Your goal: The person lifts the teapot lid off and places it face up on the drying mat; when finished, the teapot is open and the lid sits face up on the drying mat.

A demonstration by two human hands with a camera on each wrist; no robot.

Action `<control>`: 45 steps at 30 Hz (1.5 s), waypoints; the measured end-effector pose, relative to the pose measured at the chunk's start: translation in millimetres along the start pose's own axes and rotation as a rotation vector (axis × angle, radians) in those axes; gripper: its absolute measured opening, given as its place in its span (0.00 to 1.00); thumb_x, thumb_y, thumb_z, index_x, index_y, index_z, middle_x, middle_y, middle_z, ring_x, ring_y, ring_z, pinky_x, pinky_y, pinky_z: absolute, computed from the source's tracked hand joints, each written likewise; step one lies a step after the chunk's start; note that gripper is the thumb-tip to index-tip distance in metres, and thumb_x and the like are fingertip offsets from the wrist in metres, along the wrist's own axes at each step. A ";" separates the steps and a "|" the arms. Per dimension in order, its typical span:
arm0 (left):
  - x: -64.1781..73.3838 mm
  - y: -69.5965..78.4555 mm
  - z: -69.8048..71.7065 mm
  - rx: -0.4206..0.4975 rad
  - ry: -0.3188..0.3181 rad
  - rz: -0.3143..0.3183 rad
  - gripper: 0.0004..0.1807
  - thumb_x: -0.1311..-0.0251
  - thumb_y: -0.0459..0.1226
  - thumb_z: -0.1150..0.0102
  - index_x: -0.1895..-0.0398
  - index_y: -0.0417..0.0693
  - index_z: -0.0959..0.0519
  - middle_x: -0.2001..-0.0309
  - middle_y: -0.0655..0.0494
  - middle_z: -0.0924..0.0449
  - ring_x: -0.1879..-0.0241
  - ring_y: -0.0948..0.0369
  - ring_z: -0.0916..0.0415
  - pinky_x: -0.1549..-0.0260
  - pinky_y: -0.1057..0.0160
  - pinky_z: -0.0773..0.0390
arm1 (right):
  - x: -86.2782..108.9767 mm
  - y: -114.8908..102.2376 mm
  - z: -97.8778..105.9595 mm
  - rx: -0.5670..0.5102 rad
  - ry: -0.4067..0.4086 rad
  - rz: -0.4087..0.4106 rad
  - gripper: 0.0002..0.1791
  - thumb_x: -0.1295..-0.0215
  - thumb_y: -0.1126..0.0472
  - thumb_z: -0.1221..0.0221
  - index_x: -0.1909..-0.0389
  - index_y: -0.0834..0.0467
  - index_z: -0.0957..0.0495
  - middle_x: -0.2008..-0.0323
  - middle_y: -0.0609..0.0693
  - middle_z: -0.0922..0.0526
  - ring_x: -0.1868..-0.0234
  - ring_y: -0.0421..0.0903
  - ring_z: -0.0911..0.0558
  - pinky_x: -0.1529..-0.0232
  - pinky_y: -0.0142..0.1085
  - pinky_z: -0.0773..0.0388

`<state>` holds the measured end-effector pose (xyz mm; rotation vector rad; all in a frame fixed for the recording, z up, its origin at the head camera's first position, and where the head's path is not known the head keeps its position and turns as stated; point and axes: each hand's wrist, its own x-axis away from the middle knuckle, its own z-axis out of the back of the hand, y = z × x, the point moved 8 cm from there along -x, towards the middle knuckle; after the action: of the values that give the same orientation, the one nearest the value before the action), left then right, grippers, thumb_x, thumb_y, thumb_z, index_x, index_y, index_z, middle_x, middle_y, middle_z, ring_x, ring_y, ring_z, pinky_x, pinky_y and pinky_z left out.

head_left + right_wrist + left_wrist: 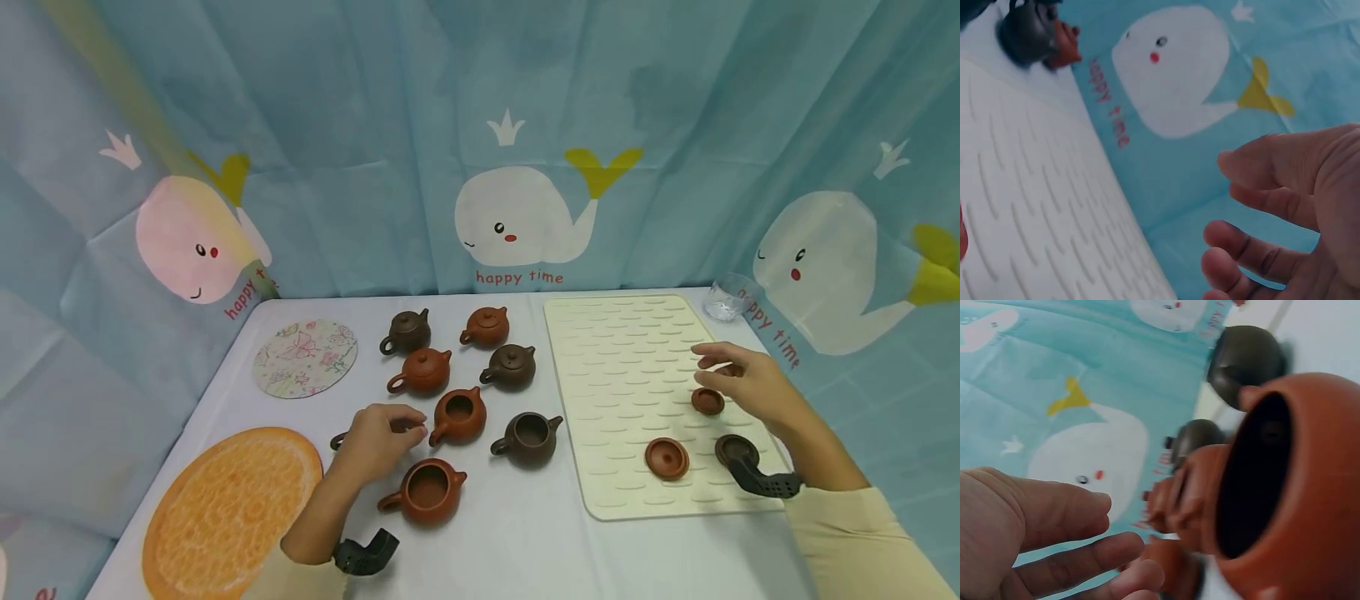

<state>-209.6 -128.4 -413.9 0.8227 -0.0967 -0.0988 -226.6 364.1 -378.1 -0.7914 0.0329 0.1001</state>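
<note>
My left hand (378, 446) hovers over the left of the white table with relaxed fingers and nothing in them. It is nearest a lidless reddish-brown teapot (460, 415) and a second lidless one (430, 492); in the left wrist view an open teapot (1310, 469) fills the right side. A dark handle (339, 441) pokes out behind this hand, its body hidden. To the right stands a lidless dark teapot (530, 439). Above the cream mat (622, 358), my right hand (746, 387) has loosely bent fingers holding nothing. Below it lie a small reddish lid (708, 402), a dark lid (737, 451) and a larger reddish lid (667, 459).
Lidded teapots stand farther back: two dark (408, 333), (512, 367) and two reddish, one rear (486, 327), one nearer (422, 372). A clear glass cup (726, 298) is at the back right. On the left lie a floral round mat (306, 358) and an orange round mat (232, 508).
</note>
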 end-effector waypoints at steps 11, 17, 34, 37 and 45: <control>22.7 -6.7 69.5 0.121 0.243 -0.064 0.10 0.41 0.35 0.34 0.56 0.44 0.15 0.63 0.53 0.16 0.62 0.56 0.23 0.66 0.64 0.23 | 1.4 -67.8 -6.8 -0.297 -0.040 0.181 0.21 0.31 0.65 0.42 0.39 0.67 0.30 0.54 0.53 0.23 0.58 0.41 0.21 0.62 0.30 0.26; 32.4 -42.0 89.7 0.220 0.336 0.060 0.17 0.37 0.43 0.37 0.50 0.43 0.17 0.54 0.49 0.18 0.57 0.56 0.26 0.69 0.68 0.24 | -0.2 -100.8 -10.7 -0.411 -0.052 0.277 0.20 0.32 0.71 0.44 0.41 0.70 0.29 0.54 0.54 0.22 0.58 0.44 0.21 0.63 0.31 0.26; 24.8 -112.1 56.0 0.450 0.317 0.219 0.21 0.39 0.43 0.35 0.48 0.38 0.20 0.51 0.51 0.20 0.50 0.60 0.30 0.58 0.66 0.29 | -2.0 -152.7 -42.3 -0.598 -0.155 0.356 0.17 0.35 0.75 0.44 0.45 0.63 0.23 0.55 0.59 0.23 0.57 0.47 0.22 0.63 0.34 0.24; 25.4 -117.1 51.8 0.441 0.320 0.252 0.19 0.39 0.41 0.35 0.48 0.39 0.19 0.51 0.51 0.20 0.49 0.60 0.32 0.59 0.66 0.31 | -5.9 -161.6 -51.1 -0.603 -0.175 0.361 0.17 0.36 0.74 0.43 0.46 0.63 0.23 0.55 0.59 0.22 0.56 0.47 0.21 0.61 0.35 0.24; 24.4 -126.0 44.7 0.413 0.326 0.267 0.15 0.38 0.38 0.36 0.52 0.38 0.17 0.54 0.51 0.18 0.52 0.61 0.28 0.60 0.65 0.32 | -13.8 -185.8 -83.4 -0.613 -0.255 0.331 0.17 0.37 0.69 0.39 0.47 0.64 0.22 0.55 0.60 0.22 0.53 0.51 0.22 0.56 0.39 0.24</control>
<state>-197.3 -249.2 -475.1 1.2189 0.0844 0.3171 -220.7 174.0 -304.2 -1.3755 -0.1142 0.5432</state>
